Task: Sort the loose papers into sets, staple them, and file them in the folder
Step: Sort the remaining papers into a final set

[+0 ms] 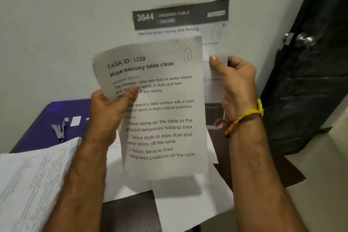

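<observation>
A sheet headed "TASK ID: 1228" was pinched at its left edge by the left hand, thumb on the print, so a few words were covered. A 2nd sheet marked "3644" was gripped at its right edge by the right hand; most of it was hidden behind the 1st, text blurred. Below, loose papers were cut off at the counter's left edge. A stapler lay on the blue folder at the far-left corner.

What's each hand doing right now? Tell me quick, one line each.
Left hand: closed, thumb and fingers pinching the "Wipe balcony table clean" sheet.
Right hand: closed, gripping the "3644" sheet behind it.
</observation>
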